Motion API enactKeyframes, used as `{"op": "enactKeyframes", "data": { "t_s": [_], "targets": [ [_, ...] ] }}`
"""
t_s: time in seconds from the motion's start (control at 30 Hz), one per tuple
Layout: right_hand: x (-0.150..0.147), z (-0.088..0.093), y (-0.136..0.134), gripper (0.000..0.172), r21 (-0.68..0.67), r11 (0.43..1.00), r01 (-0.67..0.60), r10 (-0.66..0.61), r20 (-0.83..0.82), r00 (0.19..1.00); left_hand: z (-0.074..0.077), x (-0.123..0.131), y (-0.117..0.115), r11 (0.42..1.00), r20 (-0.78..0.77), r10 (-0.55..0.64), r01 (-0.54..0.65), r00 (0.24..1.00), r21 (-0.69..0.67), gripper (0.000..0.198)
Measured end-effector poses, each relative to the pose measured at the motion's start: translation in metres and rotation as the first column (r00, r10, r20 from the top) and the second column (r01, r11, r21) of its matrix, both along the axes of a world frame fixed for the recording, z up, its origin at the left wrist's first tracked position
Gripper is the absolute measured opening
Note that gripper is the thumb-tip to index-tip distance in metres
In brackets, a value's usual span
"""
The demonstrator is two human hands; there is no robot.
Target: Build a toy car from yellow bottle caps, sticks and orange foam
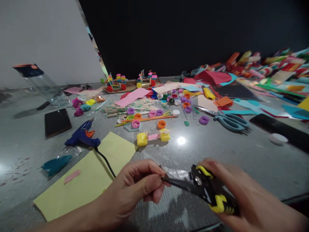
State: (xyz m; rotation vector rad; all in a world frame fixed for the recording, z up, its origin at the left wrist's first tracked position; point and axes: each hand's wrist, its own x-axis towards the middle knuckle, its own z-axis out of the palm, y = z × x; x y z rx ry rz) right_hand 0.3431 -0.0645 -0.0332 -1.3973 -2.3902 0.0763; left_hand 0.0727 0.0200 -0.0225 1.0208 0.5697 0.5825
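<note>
My right hand [243, 196] is closed around the black and yellow handles of a pair of pliers [202, 188], low in the view near the table's front edge. The pliers' dark jaws point left. My left hand [135, 190] pinches its thumb and fingers together at the jaw tips, on something too small to make out. A glossy reflection lies on the grey table [217, 145] just behind the jaws. Beyond the hands sits a small piece made of two yellow bottle caps [142, 139] joined by a pink strip.
A yellow paper sheet [96, 174] lies at left under a blue glue gun [82, 137] and its black cord. Behind are coloured caps [156, 113], wooden sticks, grey scissors [229, 121], a phone [57, 121], a plastic bottle [43, 84], and heaps of coloured paper [265, 74] at right.
</note>
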Motion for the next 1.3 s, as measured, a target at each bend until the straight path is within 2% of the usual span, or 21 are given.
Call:
{"op": "enactKeyframes", "data": {
  "t_s": [0.27, 0.47, 0.6, 0.83, 1.07, 1.3],
  "targets": [
    [-0.006, 0.008, 0.000, 0.066, 0.040, 0.999, -0.015, 0.015, -0.006, 1.000, 0.002, -0.002, -0.001, 1.000, -0.013, 0.003, -0.004, 1.000, -0.014, 0.026],
    [-0.009, 0.009, 0.003, 0.046, 0.049, 0.999, -0.002, 0.004, -0.026, 1.000, 0.006, 0.001, -0.004, 0.996, 0.002, 0.050, -0.050, 0.999, -0.077, 0.021],
    [-0.013, 0.008, 0.008, 0.040, 0.035, 0.999, 0.003, -0.002, -0.033, 0.999, 0.004, 0.003, -0.007, 0.995, 0.006, 0.066, -0.066, 0.998, -0.079, 0.023],
    [-0.007, 0.003, 0.011, 0.036, 0.176, 0.984, -0.027, 0.017, 0.060, 0.998, 0.004, 0.002, -0.010, 0.996, -0.055, 0.091, -0.092, 0.994, -0.010, 0.037],
    [-0.011, 0.006, 0.010, 0.041, 0.099, 0.993, 0.056, -0.054, -0.017, 0.998, 0.008, 0.005, -0.010, 0.992, -0.027, 0.114, -0.115, 0.993, -0.048, 0.033],
    [-0.011, 0.004, 0.009, 0.045, 0.113, 0.992, 0.058, -0.058, -0.006, 0.998, 0.003, 0.005, -0.012, 0.984, 0.022, 0.160, -0.157, 0.987, -0.080, 0.029]
  ]
}}
